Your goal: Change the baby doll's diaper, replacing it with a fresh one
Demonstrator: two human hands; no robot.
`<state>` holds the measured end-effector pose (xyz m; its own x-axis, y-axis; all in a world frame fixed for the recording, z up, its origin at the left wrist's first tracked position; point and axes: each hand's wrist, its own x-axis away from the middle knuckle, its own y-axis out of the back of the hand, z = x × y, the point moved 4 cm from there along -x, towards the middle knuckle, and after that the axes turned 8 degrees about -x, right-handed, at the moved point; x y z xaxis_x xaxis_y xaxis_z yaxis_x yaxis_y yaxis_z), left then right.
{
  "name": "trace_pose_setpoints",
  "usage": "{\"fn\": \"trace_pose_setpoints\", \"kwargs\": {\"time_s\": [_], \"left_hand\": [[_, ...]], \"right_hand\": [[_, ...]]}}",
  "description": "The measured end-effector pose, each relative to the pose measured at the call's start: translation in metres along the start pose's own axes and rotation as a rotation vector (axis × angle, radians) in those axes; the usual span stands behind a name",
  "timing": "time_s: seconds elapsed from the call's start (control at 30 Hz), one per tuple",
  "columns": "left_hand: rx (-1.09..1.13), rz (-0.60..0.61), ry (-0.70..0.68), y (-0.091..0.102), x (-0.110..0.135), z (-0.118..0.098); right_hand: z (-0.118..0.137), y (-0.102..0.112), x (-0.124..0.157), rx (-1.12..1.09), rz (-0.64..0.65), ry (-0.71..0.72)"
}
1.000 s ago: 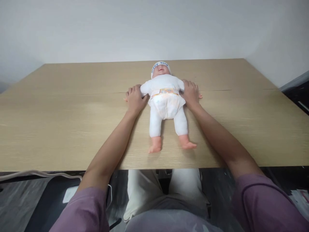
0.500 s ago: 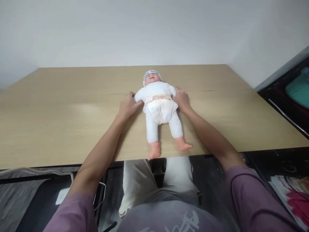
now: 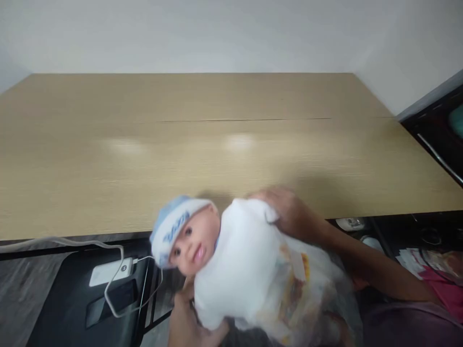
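A baby doll (image 3: 235,260) in a white top and a blue-and-white cap is held up at the near edge of the table, tilted with its head to the left. Around its lower body is a diaper (image 3: 294,284) with an orange printed band, smeared by motion. My left hand (image 3: 195,318) is closed on the doll's arm at the lower side, below its head. On the upper side, my right hand (image 3: 285,209) grips the doll's other arm. The doll's legs are blurred and mostly hidden.
A wooden table (image 3: 181,159) stretches back to the wall. At the lower left a black seat (image 3: 54,299) holds a white power bank (image 3: 110,272) with a cable, and a dark phone (image 3: 108,303). Bags and papers (image 3: 427,270) lie at the lower right.
The doll has been lifted off the table toward my body and turned so that its head points left. Both hands have come nearer with it.
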<state>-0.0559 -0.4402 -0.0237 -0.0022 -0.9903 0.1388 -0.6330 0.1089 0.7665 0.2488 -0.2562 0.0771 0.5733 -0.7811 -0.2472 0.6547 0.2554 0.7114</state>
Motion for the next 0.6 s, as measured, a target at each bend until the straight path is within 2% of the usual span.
{"fn": "trace_pose_setpoints", "kwargs": {"time_s": [0.1,0.17,0.23,0.33,0.43,0.53,0.6], "left_hand": [[0.061,-0.002,0.117,-0.027,0.049,0.040],[0.040,0.003,0.171,-0.034,0.066,0.054],[0.030,0.047,0.197,-0.038,0.074,0.060],[0.059,0.139,0.156,-0.037,0.072,0.058],[-0.049,0.180,0.008,-0.030,0.060,0.050],[-0.255,0.088,-0.136,-0.018,0.047,0.040],[-0.325,0.013,-0.211,-0.013,0.038,0.032]], "right_hand": [[0.023,-0.036,0.019,0.137,0.159,0.130],[0.034,-0.059,0.025,0.260,0.233,0.170],[0.042,-0.078,0.027,0.344,0.289,0.167],[0.041,-0.102,0.032,0.351,0.369,0.100],[0.019,-0.120,0.044,0.249,0.427,-0.050],[-0.011,-0.127,0.063,0.140,0.439,-0.229],[-0.025,-0.124,0.076,0.073,0.428,-0.292]]}}
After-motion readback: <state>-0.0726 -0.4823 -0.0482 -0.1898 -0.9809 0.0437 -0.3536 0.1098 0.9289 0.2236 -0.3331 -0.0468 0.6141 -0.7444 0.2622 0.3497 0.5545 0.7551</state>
